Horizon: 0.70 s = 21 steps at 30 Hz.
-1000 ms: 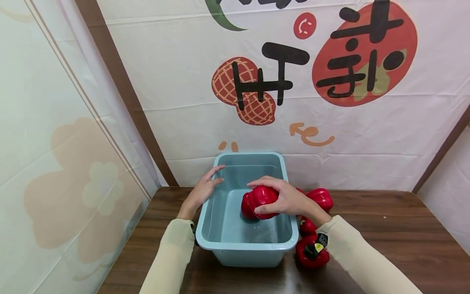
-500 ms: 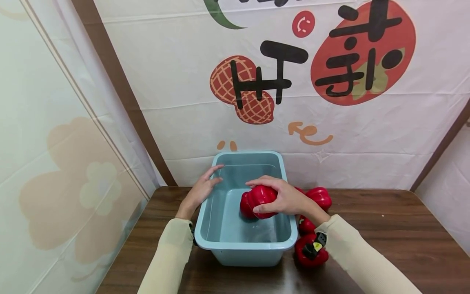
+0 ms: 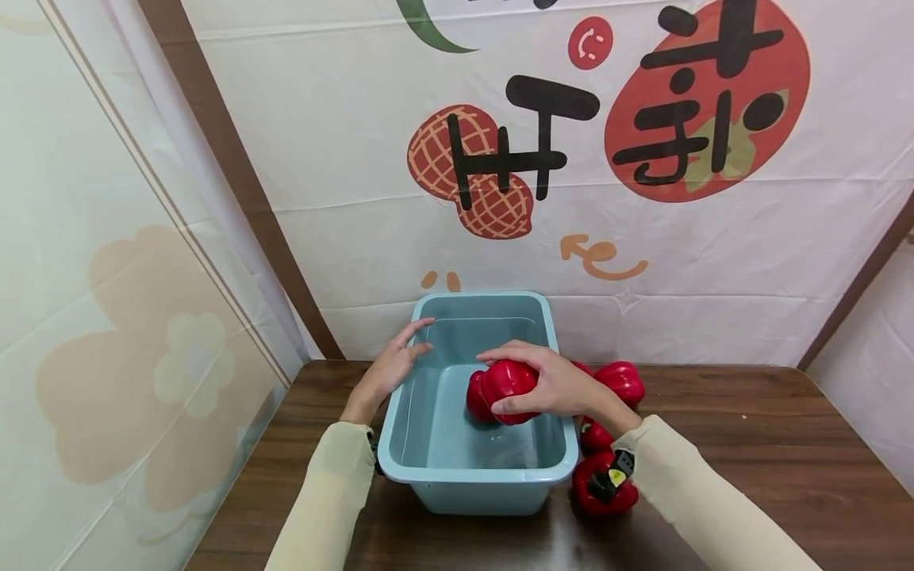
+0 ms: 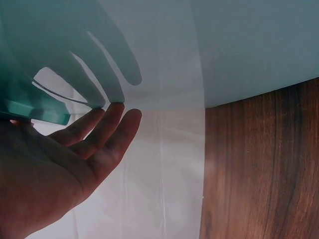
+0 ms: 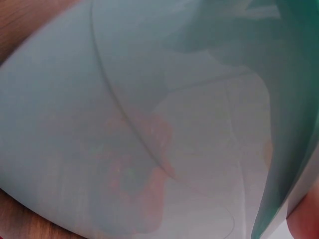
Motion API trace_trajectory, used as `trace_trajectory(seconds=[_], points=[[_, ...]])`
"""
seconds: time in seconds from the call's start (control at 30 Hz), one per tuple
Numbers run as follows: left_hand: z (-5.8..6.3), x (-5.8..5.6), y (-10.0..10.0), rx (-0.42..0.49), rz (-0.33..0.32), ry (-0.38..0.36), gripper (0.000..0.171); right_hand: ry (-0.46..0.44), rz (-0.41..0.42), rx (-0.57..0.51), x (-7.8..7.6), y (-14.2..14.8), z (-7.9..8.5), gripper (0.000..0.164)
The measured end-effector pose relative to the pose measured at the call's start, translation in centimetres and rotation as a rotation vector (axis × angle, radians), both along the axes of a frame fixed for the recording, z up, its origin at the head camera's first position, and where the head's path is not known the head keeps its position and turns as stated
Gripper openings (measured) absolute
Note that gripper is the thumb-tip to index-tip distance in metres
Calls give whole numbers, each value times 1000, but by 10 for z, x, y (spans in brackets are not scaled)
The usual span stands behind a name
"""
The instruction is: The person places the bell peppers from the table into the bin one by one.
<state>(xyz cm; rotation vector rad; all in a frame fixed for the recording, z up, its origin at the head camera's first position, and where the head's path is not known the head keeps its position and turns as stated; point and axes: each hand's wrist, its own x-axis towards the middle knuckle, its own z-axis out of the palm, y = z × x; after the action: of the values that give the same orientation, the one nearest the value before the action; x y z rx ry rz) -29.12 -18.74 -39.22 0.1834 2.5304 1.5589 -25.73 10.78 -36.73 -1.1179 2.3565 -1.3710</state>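
Observation:
My right hand (image 3: 553, 381) grips a glossy red bell pepper (image 3: 510, 387) inside a light blue plastic basin (image 3: 477, 476), thumb on the near side and fingers over the top. Close behind it, partly covered, a second red bell pepper (image 3: 477, 398) lies in the basin. My left hand (image 3: 391, 366) is at the basin's left rim, with thumb and index finger reaching over the edge. In the left wrist view, other fingers (image 4: 122, 132) of that hand touch the basin's outer wall (image 4: 254, 55), fairly straight. The right wrist view mostly shows the outer wall (image 5: 60, 114); the held pepper is hidden there.
Several more red bell peppers, among them one by the wall (image 3: 621, 384) and a nearer one (image 3: 600, 493), lie right of the basin, under and beside my right forearm. The brown wooden table (image 3: 743, 452) ends at a printed white cloth wall (image 3: 371, 262) behind the basin.

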Motion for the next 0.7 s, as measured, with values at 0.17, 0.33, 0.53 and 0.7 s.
trace_trajectory(seconds=[0.17,0.33,0.53,0.7], points=[[0,-1,-1,-4,-2,-2,50,6,0,8,0,0,0,71],[0,-1,-1,-2,-1,-1,49,13,11,2,-1,0,-2,70],[-1,-1,-1,3,-2,3,49,48,28,-17,-3,1,-4,61],[-1,-1,-2,-1,-9,15,48,65,31,-31,-3,1,-4,58]])
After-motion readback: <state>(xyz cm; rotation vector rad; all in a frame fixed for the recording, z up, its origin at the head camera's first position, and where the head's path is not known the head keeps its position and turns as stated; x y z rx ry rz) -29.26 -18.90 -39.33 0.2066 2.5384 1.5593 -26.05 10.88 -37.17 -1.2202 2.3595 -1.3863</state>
